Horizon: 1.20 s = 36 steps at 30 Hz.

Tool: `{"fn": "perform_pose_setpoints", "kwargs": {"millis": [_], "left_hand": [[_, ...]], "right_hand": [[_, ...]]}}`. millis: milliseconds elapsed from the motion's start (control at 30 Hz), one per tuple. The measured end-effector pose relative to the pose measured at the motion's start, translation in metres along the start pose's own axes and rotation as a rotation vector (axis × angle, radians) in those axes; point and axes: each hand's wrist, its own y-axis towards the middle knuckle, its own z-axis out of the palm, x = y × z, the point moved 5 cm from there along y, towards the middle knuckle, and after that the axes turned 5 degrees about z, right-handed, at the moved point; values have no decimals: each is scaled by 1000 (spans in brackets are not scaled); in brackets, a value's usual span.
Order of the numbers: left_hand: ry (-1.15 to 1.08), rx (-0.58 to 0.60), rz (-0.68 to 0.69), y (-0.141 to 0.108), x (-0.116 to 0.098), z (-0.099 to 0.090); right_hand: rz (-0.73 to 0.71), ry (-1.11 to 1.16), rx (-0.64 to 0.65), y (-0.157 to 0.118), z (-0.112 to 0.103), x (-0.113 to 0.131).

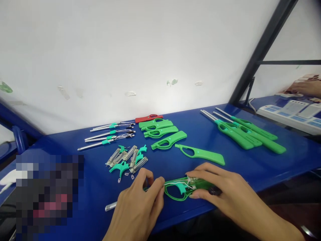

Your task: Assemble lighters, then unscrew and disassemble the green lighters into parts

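Note:
At the table's front edge lies a green lighter housing (173,197), its inside showing a teal trigger (181,188) and white wires. My left hand (140,204) is closed round its front end, where a metal tube (110,206) sticks out to the left. My right hand (218,187) grips the handle end, thumb below and fingers above. Just behind my left hand are clear fuel tanks (139,164), teal triggers (121,168) and small metal clips. Several green housing halves (169,140) lie farther back, beside a red one (148,118).
Metal tubes with wires (99,136) lie at the back left. Several assembled green lighters (240,135) rest on the blue table (253,170) at the right. Past the black frame, another person's hand (307,87) is near white trays (292,112). A blurred-out object stands at the left.

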Motion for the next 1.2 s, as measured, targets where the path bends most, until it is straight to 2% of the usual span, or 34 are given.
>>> {"fn": "perform_pose_setpoints", "kwargs": {"millis": [233, 600, 1100, 1200], "left_hand": [[30, -68, -37, -1, 0, -8], [76, -78, -70, -2, 1, -7], [106, -84, -88, -4, 2, -7], [103, -123, -128, -6, 7, -10]], "right_hand": [[41, 32, -11, 2, 1, 0], [120, 96, 14, 6, 1, 6], [117, 57, -28, 6, 3, 8], [125, 20, -63, 5, 0, 3]]}}
